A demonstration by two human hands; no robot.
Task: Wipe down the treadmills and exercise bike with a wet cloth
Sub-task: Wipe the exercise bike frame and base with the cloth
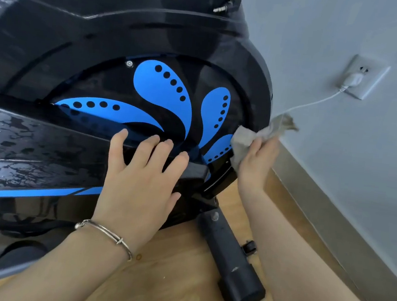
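A wooden floor [176, 285] meets a pale grey-blue wall [357, 32] along a grey baseboard [334, 217]. Up and to the right of the right fingers, a white plug [353, 79] sits in a wall outlet [372, 90], and its white cable [310, 104] runs down toward the cloth.

The exercise bike [106, 34] fills the left and middle of the view, its glossy black housing facing the camera. The round flywheel cover carries blue petal decals [160, 88] dotted with black holes, just above the left fingers.

The left hand [138, 183] lies flat on the housing with its fingers straight and spread, the tips touching the lower edge of the round cover; it holds nothing. A thin silver bracelet [105, 232] circles that wrist. To the left of these fingers the lower side panel [17, 148] shows wet, patchy streaks above a blue stripe.

The right hand [255, 165] grips a crumpled grey-beige cloth [246, 138], fingers curled round it, pressing it against the right rim of the flywheel cover. One corner of the cloth sticks up and out toward the wall.

Below and between the two hands, the bike's black stabiliser foot [229, 259] rests on the floor, with a small black wheel [249, 248] at its side.
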